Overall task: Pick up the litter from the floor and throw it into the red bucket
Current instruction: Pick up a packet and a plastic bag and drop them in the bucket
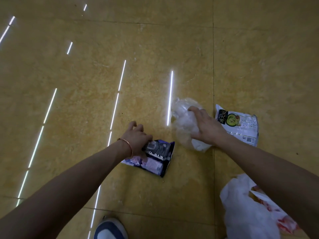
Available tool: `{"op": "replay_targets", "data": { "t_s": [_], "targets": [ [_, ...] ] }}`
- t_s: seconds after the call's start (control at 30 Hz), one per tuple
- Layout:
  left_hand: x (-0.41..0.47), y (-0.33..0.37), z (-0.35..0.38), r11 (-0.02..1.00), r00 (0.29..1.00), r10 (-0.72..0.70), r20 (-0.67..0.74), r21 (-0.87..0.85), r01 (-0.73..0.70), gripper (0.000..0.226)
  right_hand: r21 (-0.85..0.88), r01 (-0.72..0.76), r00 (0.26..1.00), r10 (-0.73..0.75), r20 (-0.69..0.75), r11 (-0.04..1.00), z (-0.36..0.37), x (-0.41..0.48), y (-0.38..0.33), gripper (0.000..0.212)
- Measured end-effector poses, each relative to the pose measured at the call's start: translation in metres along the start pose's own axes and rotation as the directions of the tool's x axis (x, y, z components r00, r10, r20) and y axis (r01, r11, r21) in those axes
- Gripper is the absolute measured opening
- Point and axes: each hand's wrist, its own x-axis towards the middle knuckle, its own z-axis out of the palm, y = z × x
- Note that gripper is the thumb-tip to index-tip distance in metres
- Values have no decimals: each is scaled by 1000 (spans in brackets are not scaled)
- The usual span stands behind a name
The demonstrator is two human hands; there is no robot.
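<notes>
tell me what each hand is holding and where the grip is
The left hand pinches the purple wrapper at its upper left corner. The right hand grips the crumpled clear plastic bag across its middle.

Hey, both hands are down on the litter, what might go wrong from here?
The left hand grips the purple wrapper only at one edge, so it might slip free when lifted. The clear bag under the right hand is loose and crumpled; part could drop. The white packet and red-printed bag lie untouched and may get missed.
</notes>
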Motion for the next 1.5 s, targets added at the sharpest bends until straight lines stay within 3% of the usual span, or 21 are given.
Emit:
{"op": "replay_targets", "data": {
  "t_s": [0.2, 0.33, 0.53, 0.67, 0.83, 1.1, 1.3, 1.5],
  "targets": [
    [-39, -16, -49, 917, 971, -240, -21, -332, 220, 73, 301, -65, 987, 105, -119, 952, -51, -21, -14, 79],
    [-92, -15, -97, 708, 906, -423, -11, -628, 323, 55, 457, -100, 966, 196, -167, 884, -111, -54, -44, 76],
    [-193, -7, -200, 512, 881, -473, 13, -810, 287, 44, 539, -116, 955, 243, -171, 835, -245, -119, -105, 71],
    [-275, -1, -302, 294, 869, -495, -22, -945, 144, 31, 573, -70, 948, 233, -216, 816, -352, -164, -146, 68],
    [-381, 6, -423, 163, 805, -589, -64, -986, 41, 27, 627, -11, 938, 226, -264, 779, -494, -219, -199, 66],
    [-521, 9, -569, 47, 660, -738, -142, -986, -159, 21, 564, 232, 922, 5, -387, 792, -682, -268, -285, 68],
    [-598, 4, -596, 15, 526, -835, -160, -963, -269, 21, 519, 401, 889, -184, -419, 755, -735, -298, -363, 67],
    [-700, -14, -564, 24, 358, -924, -132, -957, -291, 20, 442, 532, 838, -375, -396, 722, -733, -324, -466, 67]
  ]
}}
